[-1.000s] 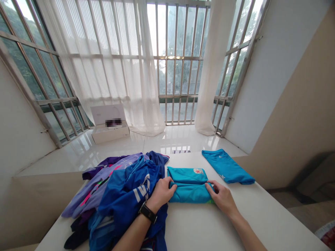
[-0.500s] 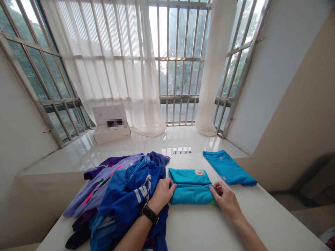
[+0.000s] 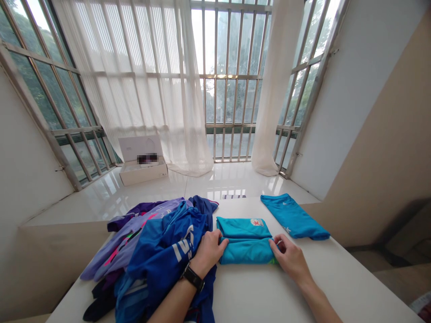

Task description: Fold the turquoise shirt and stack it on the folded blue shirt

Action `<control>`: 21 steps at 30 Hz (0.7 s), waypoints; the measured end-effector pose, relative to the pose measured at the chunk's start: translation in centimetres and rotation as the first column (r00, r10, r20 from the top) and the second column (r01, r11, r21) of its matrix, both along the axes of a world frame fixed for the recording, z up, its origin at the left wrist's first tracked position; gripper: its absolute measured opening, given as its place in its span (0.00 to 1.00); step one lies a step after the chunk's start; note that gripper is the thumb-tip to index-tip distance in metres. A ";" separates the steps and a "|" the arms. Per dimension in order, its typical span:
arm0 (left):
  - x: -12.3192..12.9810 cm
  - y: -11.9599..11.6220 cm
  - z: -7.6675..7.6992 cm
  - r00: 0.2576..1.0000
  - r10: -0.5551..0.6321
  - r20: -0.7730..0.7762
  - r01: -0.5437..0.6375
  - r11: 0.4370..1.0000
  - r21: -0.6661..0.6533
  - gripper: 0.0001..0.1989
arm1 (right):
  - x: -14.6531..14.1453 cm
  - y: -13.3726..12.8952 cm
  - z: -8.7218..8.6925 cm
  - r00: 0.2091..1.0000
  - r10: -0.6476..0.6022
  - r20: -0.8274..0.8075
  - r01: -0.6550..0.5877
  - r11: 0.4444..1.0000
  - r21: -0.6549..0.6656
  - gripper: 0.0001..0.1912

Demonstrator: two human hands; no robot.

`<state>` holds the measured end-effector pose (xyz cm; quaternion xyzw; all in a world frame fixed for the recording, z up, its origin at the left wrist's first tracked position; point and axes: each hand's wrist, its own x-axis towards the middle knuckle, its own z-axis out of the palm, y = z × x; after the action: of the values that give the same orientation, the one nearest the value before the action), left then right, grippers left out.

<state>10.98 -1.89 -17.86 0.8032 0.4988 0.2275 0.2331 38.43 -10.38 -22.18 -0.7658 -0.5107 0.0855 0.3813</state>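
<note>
A turquoise shirt (image 3: 245,250), folded into a compact rectangle with a crease across its middle, lies on the white table (image 3: 249,294). A round emblem shows near its far right corner. My left hand (image 3: 211,249), with a black watch on the wrist, pinches the shirt's left edge at the crease. At the right edge, my right hand (image 3: 288,255) grips the fabric between thumb and fingers. Left of the shirt, a heap of loose clothes holds a blue jersey (image 3: 161,251) with white print and a lilac garment (image 3: 128,242); my left forearm rests over the blue one.
A folded blue garment (image 3: 296,217) lies at the table's far right. Behind the table, an open white box (image 3: 144,172) stands on the glossy window sill (image 3: 191,188). Sheer white curtains (image 3: 134,89) hang before the barred windows.
Almost nothing has moved. Both hands keep their hold on the shirt's two edges; the near part of the fold looks slightly flatter.
</note>
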 end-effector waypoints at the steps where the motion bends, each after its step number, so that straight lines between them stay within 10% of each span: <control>1: 0.0 0.0 0.0 1.000 -0.002 0.004 0.002 1.000 -0.002 0.11 | 0.0 0.0 0.0 1.000 -0.001 0.010 0.001 1.000 -0.008 0.17; 21: 0.3 -1.0 1.2 0.994 -0.032 -0.106 0.045 0.990 0.131 0.07 | 0.0 0.0 -0.4 0.997 -0.010 0.076 0.007 0.999 0.039 0.17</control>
<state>11.24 -2.87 -16.64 0.8372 0.4782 0.2139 0.1570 38.41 -10.33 -22.61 -0.7633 -0.5230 0.0447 0.3766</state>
